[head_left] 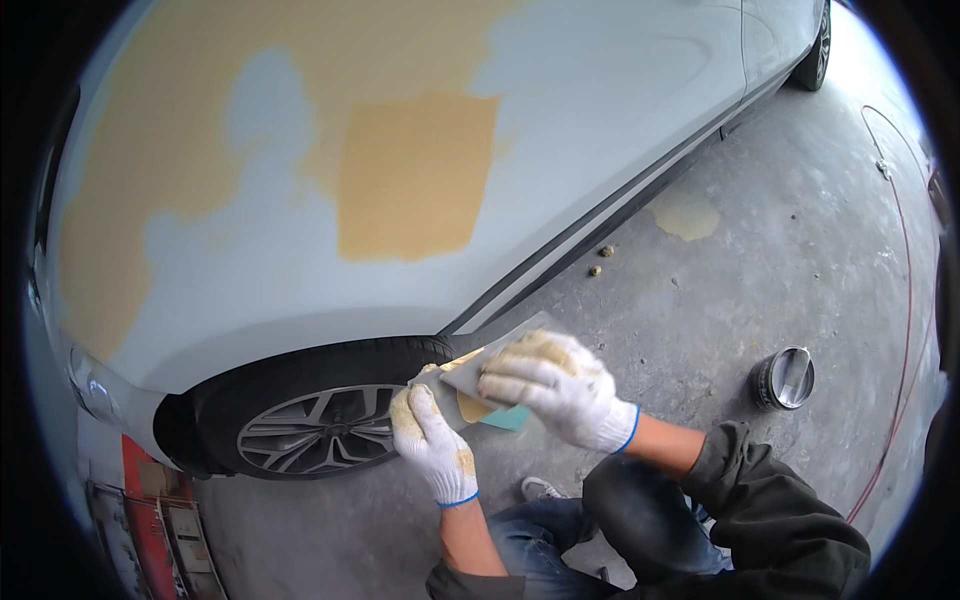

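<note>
Beside a pale car, a gloved left hand pinches a grey plate smeared with yellow paste; the right hand clasps a flat spreader close over it, seemingly so the paste stays aboard. The wheel crowds the left; an open tin and red hose lie rightward.
</note>
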A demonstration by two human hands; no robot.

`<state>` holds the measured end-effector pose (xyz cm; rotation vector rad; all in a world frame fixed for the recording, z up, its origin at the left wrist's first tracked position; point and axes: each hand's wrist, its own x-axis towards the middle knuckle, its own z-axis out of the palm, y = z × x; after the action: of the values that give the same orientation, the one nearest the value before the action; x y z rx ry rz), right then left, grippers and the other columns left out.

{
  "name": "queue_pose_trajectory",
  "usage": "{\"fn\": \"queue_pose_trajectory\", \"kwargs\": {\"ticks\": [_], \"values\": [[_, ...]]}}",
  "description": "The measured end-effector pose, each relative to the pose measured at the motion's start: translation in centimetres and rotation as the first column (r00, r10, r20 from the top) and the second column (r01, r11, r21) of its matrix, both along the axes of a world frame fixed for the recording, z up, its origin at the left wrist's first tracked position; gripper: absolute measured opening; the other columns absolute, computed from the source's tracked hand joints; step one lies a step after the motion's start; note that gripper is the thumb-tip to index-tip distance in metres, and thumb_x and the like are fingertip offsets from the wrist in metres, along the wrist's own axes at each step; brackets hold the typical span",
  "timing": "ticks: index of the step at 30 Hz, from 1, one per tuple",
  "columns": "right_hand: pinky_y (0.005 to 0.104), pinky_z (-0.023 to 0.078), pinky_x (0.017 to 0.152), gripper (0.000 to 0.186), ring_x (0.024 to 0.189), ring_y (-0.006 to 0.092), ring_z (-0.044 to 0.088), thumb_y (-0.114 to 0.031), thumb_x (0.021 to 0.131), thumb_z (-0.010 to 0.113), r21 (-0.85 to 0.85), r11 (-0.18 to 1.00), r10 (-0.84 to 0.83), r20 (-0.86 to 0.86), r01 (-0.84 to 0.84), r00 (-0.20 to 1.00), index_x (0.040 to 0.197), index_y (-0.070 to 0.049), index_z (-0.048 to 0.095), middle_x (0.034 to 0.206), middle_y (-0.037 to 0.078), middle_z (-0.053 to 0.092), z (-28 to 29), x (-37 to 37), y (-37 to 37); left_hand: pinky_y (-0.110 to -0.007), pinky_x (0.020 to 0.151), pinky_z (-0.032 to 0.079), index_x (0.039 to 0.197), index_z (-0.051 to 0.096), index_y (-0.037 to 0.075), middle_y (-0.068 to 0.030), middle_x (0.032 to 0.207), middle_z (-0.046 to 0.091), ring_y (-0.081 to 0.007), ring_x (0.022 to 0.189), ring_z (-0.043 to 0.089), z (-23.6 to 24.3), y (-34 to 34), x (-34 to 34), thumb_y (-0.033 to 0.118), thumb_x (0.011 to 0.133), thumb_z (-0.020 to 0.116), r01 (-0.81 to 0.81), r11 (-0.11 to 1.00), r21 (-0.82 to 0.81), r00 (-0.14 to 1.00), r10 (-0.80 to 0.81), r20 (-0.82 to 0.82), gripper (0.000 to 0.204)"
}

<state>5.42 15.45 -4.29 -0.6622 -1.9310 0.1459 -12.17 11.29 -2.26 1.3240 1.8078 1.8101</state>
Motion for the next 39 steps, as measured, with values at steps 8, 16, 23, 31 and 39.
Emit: {"fn": "queue_pose_trajectory", "kwargs": {"ticks": [8, 16, 23, 31, 39], "values": [[0.0384, 0.051, 0.094, 0.046, 0.107, 0.0246, 0.064, -0.007, 0.077, 0.067, -0.031, 0.999, 0.023, -0.093, -0.026, 0.995, 0.122, -0.018, 0.064, 0.121, 0.003, 0.065, -1.4, -0.1, 1.9, -0.035, 0.089, 0.052, 0.117, 0.056, -0.009, -0.0166, 0.112, 0.063, -0.0226, 0.101, 0.062, 1.2, -0.6, -1.8, 0.028, 0.105, 0.048, -0.185, 0.982, 0.048, 0.980, 0.180, 0.089, 0.040], [0.0416, 0.052, 0.092, 0.036, 0.107, 0.0271, 0.065, -0.005, 0.076, 0.069, 0.387, 0.754, -0.398, -0.374, 0.531, 0.838, 0.111, -0.012, 0.070, 0.116, 0.004, 0.067, 4.3, 2.7, 16.7, -0.035, 0.085, 0.054, 0.115, 0.055, -0.010, -0.0183, 0.111, 0.060, -0.0231, 0.099, 0.062, 0.5, -1.9, -3.8, 0.028, 0.105, 0.048, -0.205, 0.978, 0.027, 0.977, 0.202, 0.070, 0.041], [0.0422, 0.050, 0.095, 0.039, 0.109, 0.0259, 0.064, -0.005, 0.070, 0.073, 0.424, 0.716, -0.383, -0.426, 0.554, 0.820, 0.108, -0.015, 0.073, 0.117, 0.004, 0.067, 3.8, 1.5, 19.9, -0.035, 0.087, 0.053, 0.121, 0.053, -0.010, -0.0179, 0.113, 0.060, -0.0232, 0.100, 0.062, 0.6, -1.9, -3.8, 0.032, 0.104, 0.048, -0.210, 0.978, 0.004, 0.977, 0.209, 0.041, 0.045], [0.0437, 0.050, 0.096, 0.033, 0.110, 0.0264, 0.063, -0.006, 0.074, 0.071, 0.452, 0.686, -0.406, -0.412, 0.570, 0.816, 0.106, -0.014, 0.074, 0.115, 0.004, 0.068, 5.1, 2.7, 20.6, -0.035, 0.087, 0.054, 0.120, 0.053, -0.010, -0.0183, 0.114, 0.059, -0.0239, 0.101, 0.063, 0.1, -2.0, -4.4, 0.033, 0.104, 0.048, -0.227, 0.973, 0.034, 0.973, 0.226, 0.045, 0.046], [0.0457, 0.049, 0.094, 0.036, 0.109, 0.0240, 0.062, -0.010, 0.074, 0.072, 0.384, 0.773, -0.337, -0.425, 0.504, 0.840, 0.109, -0.017, 0.070, 0.119, 0.002, 0.063, 0.8, -0.9, 19.4, -0.035, 0.087, 0.054, 0.119, 0.052, -0.009, -0.0181, 0.112, 0.059, -0.0237, 0.101, 0.062, -0.2, -3.2, -5.5, 0.034, 0.104, 0.048, -0.229, 0.973, 0.036, 0.974, 0.228, 0.012, 0.046]]}}
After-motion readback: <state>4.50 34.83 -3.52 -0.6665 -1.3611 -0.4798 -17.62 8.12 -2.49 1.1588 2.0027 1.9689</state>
